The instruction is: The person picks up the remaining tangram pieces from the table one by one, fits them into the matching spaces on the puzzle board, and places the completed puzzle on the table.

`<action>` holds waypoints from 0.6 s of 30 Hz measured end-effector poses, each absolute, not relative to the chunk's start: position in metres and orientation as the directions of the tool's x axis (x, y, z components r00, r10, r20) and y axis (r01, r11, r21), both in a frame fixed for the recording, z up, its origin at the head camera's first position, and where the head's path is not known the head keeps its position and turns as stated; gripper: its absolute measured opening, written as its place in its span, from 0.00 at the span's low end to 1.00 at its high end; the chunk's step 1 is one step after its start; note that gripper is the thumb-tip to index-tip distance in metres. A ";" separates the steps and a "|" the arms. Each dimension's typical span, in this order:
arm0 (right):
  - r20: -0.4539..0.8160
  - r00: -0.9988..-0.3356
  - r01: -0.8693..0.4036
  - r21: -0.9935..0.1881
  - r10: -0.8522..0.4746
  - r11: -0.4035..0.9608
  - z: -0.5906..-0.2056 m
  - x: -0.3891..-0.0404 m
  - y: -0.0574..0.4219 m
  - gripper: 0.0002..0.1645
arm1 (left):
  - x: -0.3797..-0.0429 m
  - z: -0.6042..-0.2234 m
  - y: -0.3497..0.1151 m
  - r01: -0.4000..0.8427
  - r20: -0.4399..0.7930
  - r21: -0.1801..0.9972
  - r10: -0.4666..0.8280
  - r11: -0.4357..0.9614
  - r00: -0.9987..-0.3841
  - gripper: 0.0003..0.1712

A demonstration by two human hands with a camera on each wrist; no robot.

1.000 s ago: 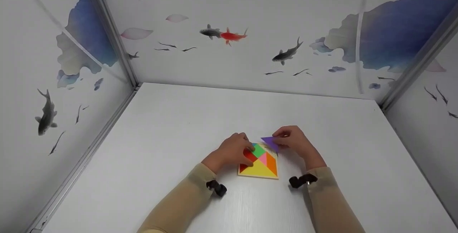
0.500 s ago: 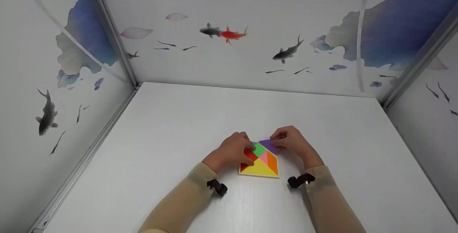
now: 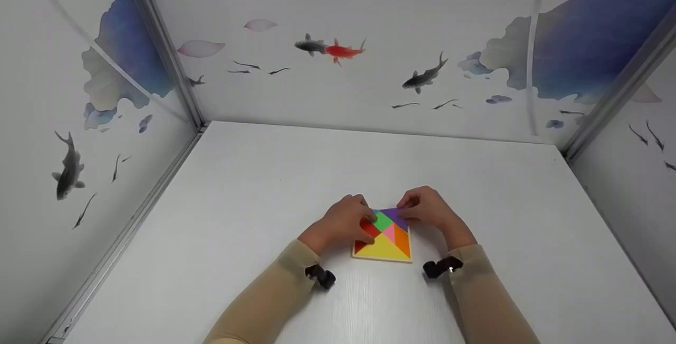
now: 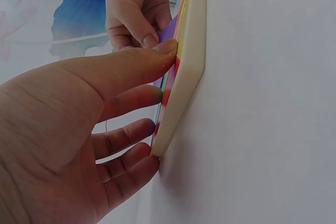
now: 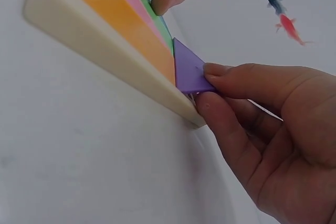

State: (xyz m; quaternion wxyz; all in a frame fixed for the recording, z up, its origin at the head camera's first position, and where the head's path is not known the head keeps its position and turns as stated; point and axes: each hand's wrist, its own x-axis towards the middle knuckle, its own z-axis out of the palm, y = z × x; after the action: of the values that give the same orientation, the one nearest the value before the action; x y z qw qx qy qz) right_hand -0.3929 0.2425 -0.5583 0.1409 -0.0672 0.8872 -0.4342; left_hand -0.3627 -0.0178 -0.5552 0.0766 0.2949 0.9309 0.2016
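A square tangram board (image 3: 383, 259) with a pale frame lies on the table, filled with yellow, orange, pink, green, red and blue pieces. My left hand (image 3: 343, 220) rests on its left side, thumb and fingertips touching the pieces and the edge. At the far right corner, my right hand (image 3: 430, 209) pinches a purple triangle (image 5: 190, 72) between thumb and forefinger. In the right wrist view this triangle is tilted, one edge along the orange and green pieces and its outer corner raised over the frame. The left fingers partly cover the red and blue pieces.
The white table (image 3: 264, 175) extends around the board. Behind it stands a white back wall (image 3: 343, 95) printed with fish, petals and blue leaves. A side wall (image 3: 31, 228) closes the left; another rises at the right. Each wrist carries a small black camera (image 3: 443, 267).
My right hand has moved slightly left and brought the purple triangle from beyond the corner down onto the board's far right corner. The left hand has stayed in place.
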 end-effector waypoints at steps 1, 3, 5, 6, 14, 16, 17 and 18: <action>-0.193 -0.951 0.003 -0.786 -0.241 0.618 -0.558 -0.393 0.241 0.03 | -0.363 -0.556 -0.019 0.518 -0.023 0.422 0.579 0.744 -0.815 0.29; -0.192 -0.951 -0.002 -0.782 -0.244 0.624 -0.558 -0.393 0.239 0.03 | -0.362 -0.556 -0.020 0.514 -0.024 0.426 0.577 0.745 -0.816 0.29; -0.196 -0.950 -0.003 -0.775 -0.244 0.631 -0.558 -0.393 0.238 0.03 | -0.361 -0.556 -0.021 0.511 -0.026 0.431 0.576 0.744 -0.817 0.29; -0.196 -0.949 -0.004 -0.775 -0.247 0.632 -0.558 -0.393 0.237 0.03 | -0.361 -0.555 -0.022 0.508 -0.027 0.433 0.573 0.745 -0.819 0.29; -0.179 -0.945 -0.045 -0.759 -0.274 0.650 -0.556 -0.394 0.238 0.03 | -0.362 -0.556 -0.021 0.503 -0.037 0.424 0.569 0.753 -0.821 0.29; -0.154 -0.947 -0.074 -0.751 -0.283 0.656 -0.554 -0.394 0.239 0.04 | -0.363 -0.556 -0.020 0.508 -0.034 0.421 0.573 0.751 -0.819 0.29; -0.141 -0.947 -0.089 -0.747 -0.287 0.659 -0.553 -0.394 0.239 0.04 | -0.363 -0.556 -0.020 0.508 -0.032 0.423 0.572 0.751 -0.819 0.29; -0.131 -0.947 -0.101 -0.744 -0.292 0.660 -0.553 -0.393 0.239 0.04 | -0.364 -0.556 -0.019 0.506 -0.032 0.422 0.570 0.752 -0.821 0.29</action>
State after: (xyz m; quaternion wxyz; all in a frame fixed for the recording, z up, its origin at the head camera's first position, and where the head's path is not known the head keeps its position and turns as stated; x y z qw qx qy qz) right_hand -0.3933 0.2390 -0.5528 0.1203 -0.1087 0.9032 -0.3975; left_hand -0.3638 -0.0194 -0.5564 0.0797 0.2886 0.9325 0.2018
